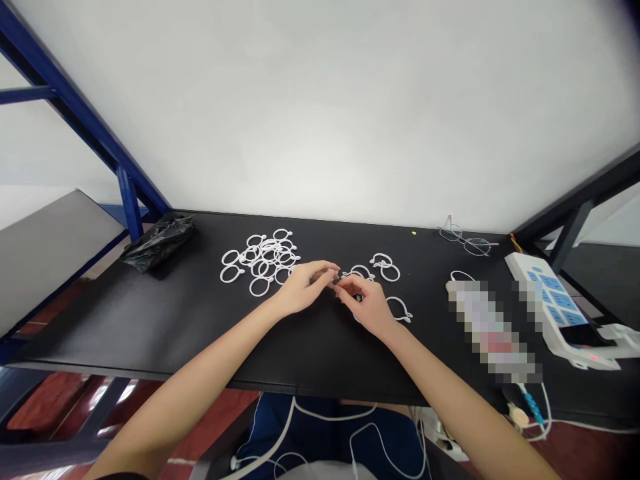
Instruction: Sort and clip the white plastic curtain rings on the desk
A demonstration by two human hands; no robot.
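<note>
My left hand [301, 288] and my right hand [369, 305] meet over the middle of the black table, fingertips almost touching. Thumb and fingers of the left hand pinch a small whitish piece [332, 272], mostly hidden. The right hand's fingers are also closed in a pinch, and what they hold cannot be made out. Left of my hands lies a loose heap of white rings [260, 286], each with a small knob or eyelet. Several more rings lie about the right hand: an interlocked pair [390, 273] behind it and one ring [399, 308] beside its wrist.
A crumpled black plastic bag [163, 241] lies on the black table [190, 320] at the far left. Glasses [475, 245] rest at the back right. Nearer are a pixelated object [493, 333] with a cord and a white power strip [560, 310]. A white wall [320, 133] stands behind.
</note>
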